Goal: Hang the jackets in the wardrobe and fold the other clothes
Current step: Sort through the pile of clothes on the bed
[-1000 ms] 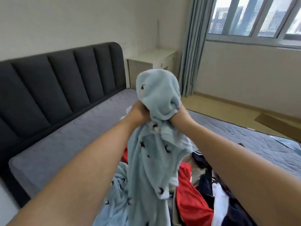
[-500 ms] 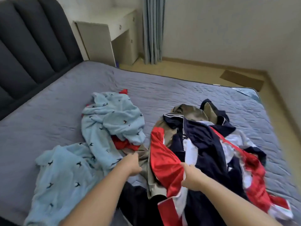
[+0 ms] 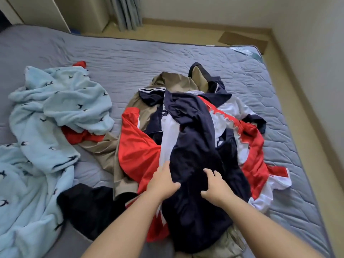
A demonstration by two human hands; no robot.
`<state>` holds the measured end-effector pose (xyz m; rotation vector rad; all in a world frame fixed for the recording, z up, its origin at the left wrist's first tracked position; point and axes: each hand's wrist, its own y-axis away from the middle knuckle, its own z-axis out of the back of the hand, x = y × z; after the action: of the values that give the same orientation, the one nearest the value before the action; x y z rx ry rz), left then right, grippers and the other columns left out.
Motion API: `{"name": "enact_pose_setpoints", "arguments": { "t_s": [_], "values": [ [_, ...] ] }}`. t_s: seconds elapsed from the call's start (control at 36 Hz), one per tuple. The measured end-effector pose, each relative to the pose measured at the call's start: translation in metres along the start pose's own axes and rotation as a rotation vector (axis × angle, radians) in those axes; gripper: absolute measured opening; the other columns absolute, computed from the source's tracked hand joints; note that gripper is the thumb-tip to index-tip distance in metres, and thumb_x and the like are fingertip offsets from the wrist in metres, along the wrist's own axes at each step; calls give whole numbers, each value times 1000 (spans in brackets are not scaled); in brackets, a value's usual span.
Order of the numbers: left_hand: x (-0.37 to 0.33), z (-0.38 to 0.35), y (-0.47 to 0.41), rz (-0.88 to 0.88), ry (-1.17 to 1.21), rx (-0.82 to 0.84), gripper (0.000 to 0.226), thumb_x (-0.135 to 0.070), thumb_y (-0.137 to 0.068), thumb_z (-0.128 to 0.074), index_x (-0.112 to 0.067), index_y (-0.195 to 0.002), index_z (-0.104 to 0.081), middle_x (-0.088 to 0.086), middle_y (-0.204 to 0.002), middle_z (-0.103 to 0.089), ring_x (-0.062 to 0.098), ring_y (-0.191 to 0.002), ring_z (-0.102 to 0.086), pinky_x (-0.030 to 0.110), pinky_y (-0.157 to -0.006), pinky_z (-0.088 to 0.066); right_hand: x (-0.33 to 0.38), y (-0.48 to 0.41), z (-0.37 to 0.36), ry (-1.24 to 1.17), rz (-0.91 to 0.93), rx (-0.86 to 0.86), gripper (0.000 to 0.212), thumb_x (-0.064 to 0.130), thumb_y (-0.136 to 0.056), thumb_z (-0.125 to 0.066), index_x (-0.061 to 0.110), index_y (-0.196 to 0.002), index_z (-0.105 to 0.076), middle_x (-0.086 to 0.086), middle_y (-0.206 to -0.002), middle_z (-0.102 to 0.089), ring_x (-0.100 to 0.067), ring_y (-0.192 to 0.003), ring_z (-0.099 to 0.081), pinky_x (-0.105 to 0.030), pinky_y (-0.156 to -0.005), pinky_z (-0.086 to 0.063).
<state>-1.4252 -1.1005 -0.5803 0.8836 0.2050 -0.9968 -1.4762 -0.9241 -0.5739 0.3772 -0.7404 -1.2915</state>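
Observation:
A heap of clothes lies on the grey mattress (image 3: 130, 58). On top is a navy, red and white track jacket (image 3: 193, 135), over a khaki garment (image 3: 173, 81). My left hand (image 3: 163, 181) rests with spread fingers on the jacket's navy and white front. My right hand (image 3: 214, 187) touches the navy cloth beside it, fingers loosely bent, gripping nothing that I can see. A light blue fleece garment with small dark birds (image 3: 46, 123) lies crumpled at the left, with a red piece (image 3: 78, 136) under it. A black garment (image 3: 87, 205) sits near the front edge.
Wooden floor (image 3: 186, 34) runs beyond the bed's far side, with a flat cardboard piece (image 3: 243, 41) near the wall. A pale bedside cabinet (image 3: 61, 12) and grey curtain (image 3: 126, 12) stand at the back. A wall closes in on the right.
The blue fleece I held up a second ago now lies at the left. Both hands have moved onto the navy part of the track jacket; my view has tilted further down.

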Motion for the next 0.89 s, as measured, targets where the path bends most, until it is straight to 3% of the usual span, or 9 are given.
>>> {"name": "enact_pose_setpoints", "arguments": {
  "t_s": [0.11,0.25,0.39,0.47,0.56,0.61,0.69,0.78,0.89],
  "values": [
    [-13,-42,-9,71,182,7,65,-26,-81,-65,-19,-136,-32,5,-128,-56,27,-115,-55,36,-95,-45,-36,-9,-25,-116,28,198,82,25,-79,-67,22,-148,-23,-7,-140,-46,-20,-121,-51,-25,-96,-44],
    [-30,-65,-7,-49,196,-44,13,-23,-85,-54,-22,-98,-57,2,-103,-69,24,-100,-62,33,-83,-48,-65,-5,-51,-242,64,246,90,28,-73,-70,23,-149,-21,-3,-140,-45,-16,-122,-49,-18,-92,-40],
    [-47,-59,-5,-63,411,-61,12,-21,-92,-57,-16,-102,-62,5,-106,-69,21,-104,-63,40,-92,-48,-66,-1,-38,-595,232,229,121,38,-53,-83,22,-151,-14,9,-147,-36,-6,-135,-37,-30,-111,-35],
    [-64,-51,-1,-71,484,-52,8,-22,-93,-57,-19,-100,-60,3,-106,-68,20,-103,-63,38,-93,-48,-56,9,-30,-679,279,204,91,28,-55,-80,33,-136,-37,16,-127,-57,3,-116,-54,-27,-99,-47],
    [-82,-38,4,-93,528,-86,12,-22,-91,-60,-16,-101,-62,1,-102,-69,17,-99,-63,33,-90,-50,-44,21,-16,-655,261,71,39,21,-61,-58,49,-88,-58,25,-84,-68,12,-76,-58,-19,-71,-51],
    [-93,-24,7,-90,578,-129,6,-20,-89,-63,-20,-94,-62,-6,-94,-68,9,-91,-63,18,-79,-49,-39,30,2,-638,270,9,38,17,-60,-47,52,-72,-56,28,-68,-63,11,-61,-52,-14,-58,-42],
    [-110,1,18,-101,609,-43,14,-15,-82,-68,-25,-85,-59,-13,-83,-67,-6,-73,-63,5,-60,-45,-35,50,34,-587,313,-13,46,9,-65,-46,54,-70,-54,30,-66,-61,13,-61,-52,-10,-56,-38],
    [-130,29,37,-132,579,57,27,-14,-75,-72,-31,-84,-53,-27,-79,-64,-15,-74,-60,3,-62,-43,-37,71,68,-536,341,-37,46,4,-72,-49,44,-89,-62,23,-80,-68,10,-75,-59,-11,-64,-44],
    [-173,79,72,-193,499,110,59,-28,-67,-74,-22,-118,-44,-9,-119,-53,3,-104,-53,15,-82,-44,-30,108,130,-523,390,-113,40,1,-76,-58,26,-106,-66,12,-99,-71,-1,-95,-63,-23,-82,-49]
  ]
}}
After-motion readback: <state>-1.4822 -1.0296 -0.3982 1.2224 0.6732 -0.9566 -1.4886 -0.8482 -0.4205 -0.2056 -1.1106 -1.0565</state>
